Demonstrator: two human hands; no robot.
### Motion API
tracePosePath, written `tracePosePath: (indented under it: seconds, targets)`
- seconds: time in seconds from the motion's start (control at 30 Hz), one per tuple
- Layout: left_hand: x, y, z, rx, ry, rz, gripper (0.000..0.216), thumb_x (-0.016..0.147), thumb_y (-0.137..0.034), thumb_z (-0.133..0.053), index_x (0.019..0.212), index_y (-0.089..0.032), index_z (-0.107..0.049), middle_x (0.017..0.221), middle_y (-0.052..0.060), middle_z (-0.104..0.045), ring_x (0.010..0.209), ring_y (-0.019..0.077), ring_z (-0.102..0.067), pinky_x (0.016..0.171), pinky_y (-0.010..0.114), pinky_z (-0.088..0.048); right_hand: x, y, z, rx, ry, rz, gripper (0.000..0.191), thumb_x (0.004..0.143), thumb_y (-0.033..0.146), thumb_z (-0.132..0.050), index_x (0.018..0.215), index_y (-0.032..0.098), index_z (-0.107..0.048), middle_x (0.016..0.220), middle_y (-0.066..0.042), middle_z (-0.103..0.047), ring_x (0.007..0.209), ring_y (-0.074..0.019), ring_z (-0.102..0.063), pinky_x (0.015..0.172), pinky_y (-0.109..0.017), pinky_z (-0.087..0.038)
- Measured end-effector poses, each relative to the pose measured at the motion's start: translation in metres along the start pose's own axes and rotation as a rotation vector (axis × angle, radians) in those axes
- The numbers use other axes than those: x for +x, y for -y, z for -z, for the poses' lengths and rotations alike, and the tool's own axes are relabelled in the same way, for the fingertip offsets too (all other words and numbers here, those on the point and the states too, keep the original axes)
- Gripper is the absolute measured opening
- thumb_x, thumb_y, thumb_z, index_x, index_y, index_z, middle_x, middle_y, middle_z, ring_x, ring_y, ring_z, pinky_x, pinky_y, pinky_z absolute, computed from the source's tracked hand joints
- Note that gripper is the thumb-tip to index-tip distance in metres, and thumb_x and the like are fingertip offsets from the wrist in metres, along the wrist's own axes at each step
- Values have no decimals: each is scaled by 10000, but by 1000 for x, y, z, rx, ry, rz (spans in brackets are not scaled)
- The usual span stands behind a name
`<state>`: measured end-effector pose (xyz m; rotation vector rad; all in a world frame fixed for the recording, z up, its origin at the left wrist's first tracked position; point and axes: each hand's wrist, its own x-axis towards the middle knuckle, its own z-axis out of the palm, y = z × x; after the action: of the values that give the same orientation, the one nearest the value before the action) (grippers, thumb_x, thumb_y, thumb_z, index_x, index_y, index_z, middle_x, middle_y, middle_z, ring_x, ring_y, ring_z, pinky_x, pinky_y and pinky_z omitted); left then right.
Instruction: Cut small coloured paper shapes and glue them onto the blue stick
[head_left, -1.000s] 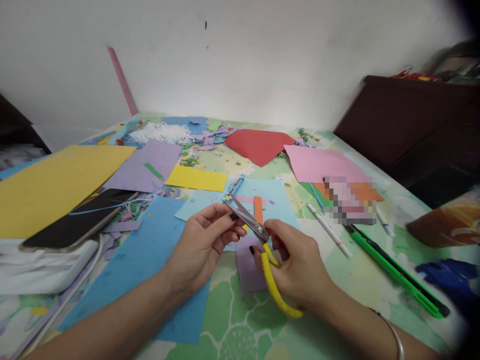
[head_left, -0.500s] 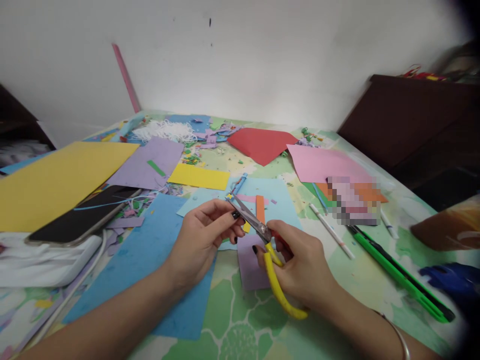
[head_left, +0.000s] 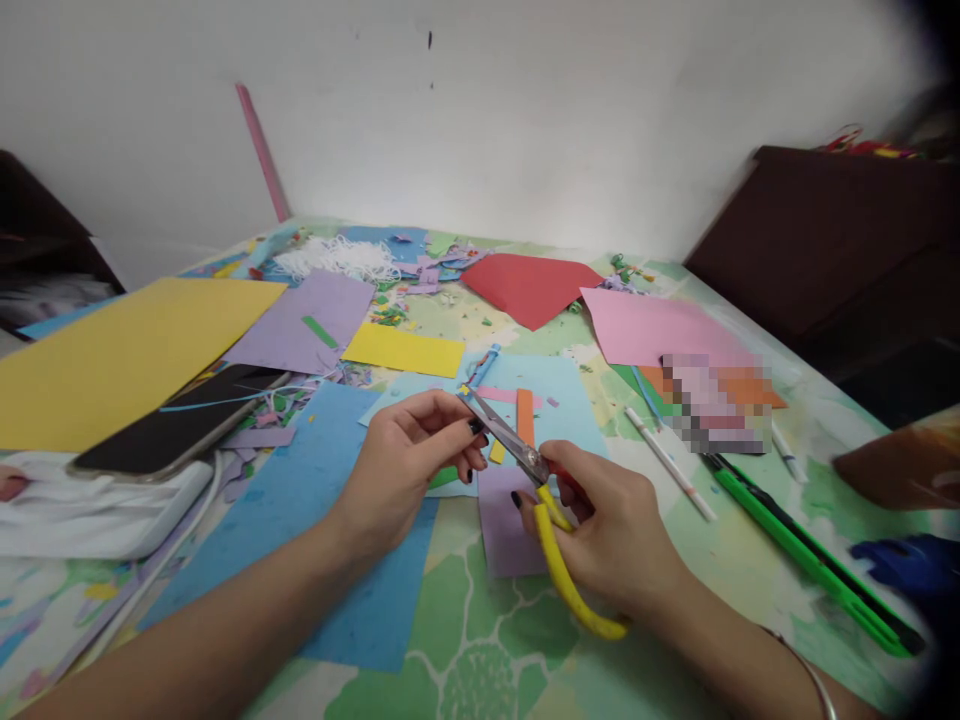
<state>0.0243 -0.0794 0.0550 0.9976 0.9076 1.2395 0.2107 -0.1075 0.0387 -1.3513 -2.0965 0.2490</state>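
Observation:
My right hand (head_left: 607,530) grips a pair of yellow-handled scissors (head_left: 551,520) whose metal blades point up and left toward my left hand. My left hand (head_left: 409,465) is closed in a pinch at the blade tips, holding a small yellow paper scrap (head_left: 496,452) that hangs just below the blades. Under both hands lie a light blue sheet (head_left: 555,400) with an orange strip (head_left: 525,416) on it, a small purple piece (head_left: 506,520) and a larger blue sheet (head_left: 330,520).
A phone (head_left: 180,422) rests on a white box at left, next to a big yellow sheet (head_left: 112,350). Purple, yellow, red and pink papers (head_left: 645,325) and many scraps cover the far table. White pens (head_left: 667,462) and a green cutter (head_left: 802,550) lie right. A dark cabinet stands at right.
Both hands with the scissors and the scrap have stayed together, drifting slightly right in the picture as my head moved. The grip looks the same.

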Motion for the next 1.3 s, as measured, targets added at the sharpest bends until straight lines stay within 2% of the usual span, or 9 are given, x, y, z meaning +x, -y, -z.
tracePosePath:
  seconds: [0.4, 0.57, 0.8, 0.9, 1.07, 1.2, 1.3]
  targets:
    - [5, 0, 6, 132, -22, -13, 34, 719, -133, -664, 693, -151, -652, 538, -22, -641, 480, 93, -591, 469, 182, -458, 0, -2, 3, -2, 46, -24, 158, 757, 292, -623, 884, 202, -597, 607, 34, -506, 469, -89, -383, 465, -198, -294]
    - [6, -2, 7, 139, -18, 34, 21, 725, -142, -662, 724, -153, -644, 517, -8, -666, 462, 124, -635, 452, 186, -470, 0, -2, 5, -3, 58, -35, 134, 750, 283, -630, 851, 206, -586, 560, 53, -457, 457, -87, -364, 458, -195, -277]
    - [6, -3, 4, -63, -20, 113, 57, 728, -169, -691, 755, -139, -652, 675, 52, -745, 668, 181, -719, 615, 227, -568, 3, -4, 6, 44, 17, -103, 163, 755, 326, -637, 813, 213, -535, 538, 71, -397, 467, -88, -345, 453, -193, -274]
    - [5, -3, 4, -127, -16, 108, 55, 740, -176, -687, 752, -142, -646, 691, 49, -747, 686, 186, -722, 619, 229, -570, 3, -4, 8, 63, 18, -129, 171, 740, 313, -649, 790, 216, -517, 531, 79, -379, 468, -85, -336, 451, -192, -268]
    - [3, -3, 3, -68, -30, 56, 99, 720, -155, -725, 782, -141, -649, 693, 36, -748, 697, 158, -717, 646, 199, -562, 4, -4, 7, 117, 30, -159, 176, 740, 311, -645, 818, 221, -515, 532, 83, -369, 472, -87, -330, 449, -193, -263]
    - [2, -1, 1, -2, -27, -8, 161, 735, -177, -723, 877, -147, -653, 758, 46, -759, 755, 161, -716, 739, 238, -566, 4, -4, 4, 146, 65, -172, 190, 743, 325, -640, 821, 221, -502, 569, 72, -411, 494, -93, -351, 464, -200, -280]
    - [2, 0, 1, -9, -41, -16, 150, 733, -197, -726, 863, -160, -659, 767, 35, -758, 750, 158, -713, 739, 252, -569, 4, -2, 3, 143, 85, -156, 194, 739, 310, -640, 844, 218, -506, 613, 58, -458, 518, -98, -382, 481, -204, -296]
